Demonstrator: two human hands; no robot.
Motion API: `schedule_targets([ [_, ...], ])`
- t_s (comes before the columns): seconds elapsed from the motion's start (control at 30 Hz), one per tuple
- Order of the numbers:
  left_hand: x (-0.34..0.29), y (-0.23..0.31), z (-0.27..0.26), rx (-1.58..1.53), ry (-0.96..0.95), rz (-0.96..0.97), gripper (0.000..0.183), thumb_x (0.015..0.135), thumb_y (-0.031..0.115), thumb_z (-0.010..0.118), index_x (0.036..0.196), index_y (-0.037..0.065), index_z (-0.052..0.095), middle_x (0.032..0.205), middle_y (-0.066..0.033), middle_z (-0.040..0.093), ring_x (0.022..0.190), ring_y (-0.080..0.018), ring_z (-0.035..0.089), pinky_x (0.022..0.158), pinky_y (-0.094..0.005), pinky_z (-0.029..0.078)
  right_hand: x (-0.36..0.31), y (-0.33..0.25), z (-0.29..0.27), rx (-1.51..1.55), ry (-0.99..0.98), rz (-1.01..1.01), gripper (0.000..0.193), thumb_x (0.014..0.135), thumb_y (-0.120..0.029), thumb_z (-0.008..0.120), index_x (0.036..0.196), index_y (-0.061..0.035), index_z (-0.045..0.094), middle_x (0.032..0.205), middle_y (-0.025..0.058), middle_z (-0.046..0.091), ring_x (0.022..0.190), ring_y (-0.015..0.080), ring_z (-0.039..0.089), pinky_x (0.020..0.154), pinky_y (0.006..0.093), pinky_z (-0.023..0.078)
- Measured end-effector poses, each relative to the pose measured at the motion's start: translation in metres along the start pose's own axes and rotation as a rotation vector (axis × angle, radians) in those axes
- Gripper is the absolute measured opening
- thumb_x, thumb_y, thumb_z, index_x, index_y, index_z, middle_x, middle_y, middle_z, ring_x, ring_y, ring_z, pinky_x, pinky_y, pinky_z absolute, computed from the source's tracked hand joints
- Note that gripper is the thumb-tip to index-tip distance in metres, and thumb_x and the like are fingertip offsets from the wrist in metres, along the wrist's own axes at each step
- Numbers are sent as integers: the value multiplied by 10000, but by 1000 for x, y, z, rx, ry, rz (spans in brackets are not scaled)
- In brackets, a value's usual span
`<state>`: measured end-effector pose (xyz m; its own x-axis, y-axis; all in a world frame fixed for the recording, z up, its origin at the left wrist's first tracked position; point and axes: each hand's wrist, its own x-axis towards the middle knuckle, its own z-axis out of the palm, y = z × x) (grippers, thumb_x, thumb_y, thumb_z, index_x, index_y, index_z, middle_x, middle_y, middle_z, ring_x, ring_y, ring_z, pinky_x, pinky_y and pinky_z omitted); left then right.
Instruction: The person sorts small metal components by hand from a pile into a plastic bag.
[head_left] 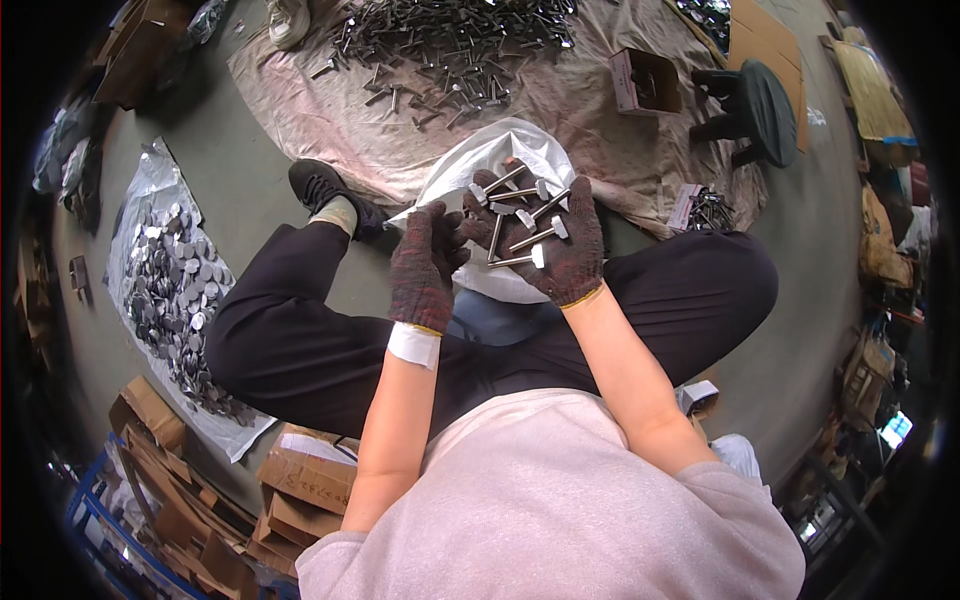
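My right hand (579, 245), in a dark knitted glove with reddish flecks, is palm up and cradles several T-shaped metal bolts (528, 240). They have round shanks and bright, blocky heads, and lie at mixed angles across the palm and fingers. Close beside it on the left is my left hand (422, 268), gloved alike, with a white band at the wrist. Its fingers are partly bent and apart, with nothing visible in them. A white woven sack (520, 135) lies spread beneath and beyond both hands, partly hidden by them.
Beyond the sack, a heap of similar metal pieces (450, 50) covers a stained cloth (290, 85). Flat metal discs (180, 290) lie on plastic sheeting at left. At right are an open box (645, 82), a dark stool (768, 112) and a small box of metal parts (700, 210). Cartons (310, 475) stand at lower left.
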<state>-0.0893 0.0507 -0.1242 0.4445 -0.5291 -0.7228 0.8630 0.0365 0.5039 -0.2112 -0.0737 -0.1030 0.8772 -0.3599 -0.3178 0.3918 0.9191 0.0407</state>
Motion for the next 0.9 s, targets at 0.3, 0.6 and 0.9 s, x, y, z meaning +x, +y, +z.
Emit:
schedule_targets([
  [0.3, -1, 0, 2, -33, 3, 8, 353, 915, 354, 645, 1122, 68, 646, 943, -63, 689, 799, -170, 639, 691, -305, 487, -1, 0, -3, -39, -17, -18, 821, 913, -666, 441, 1480, -79, 354, 1507, 238, 349, 1363, 469, 346, 1132, 631, 259],
  [0.6, 7, -6, -5, 54, 36, -13, 341, 925, 196, 637, 1225, 37, 613, 1025, -79, 687, 855, -145, 647, 683, -305, 518, -2, -4, -9, -26, -60, 25, 828, 922, -659, 427, 1489, -64, 329, 1511, 246, 336, 1381, 455, 325, 1141, 633, 232],
  [0.9, -2, -13, 6, 431, -201, 349, 497, 855, 74, 698, 1322, -1, 547, 1140, -102, 649, 985, -169, 616, 879, -291, 499, -3, -6, -11, -53, 86, 23, 849, 922, -673, 410, 1491, -49, 319, 1506, 275, 326, 1370, 435, 351, 1133, 568, 288],
])
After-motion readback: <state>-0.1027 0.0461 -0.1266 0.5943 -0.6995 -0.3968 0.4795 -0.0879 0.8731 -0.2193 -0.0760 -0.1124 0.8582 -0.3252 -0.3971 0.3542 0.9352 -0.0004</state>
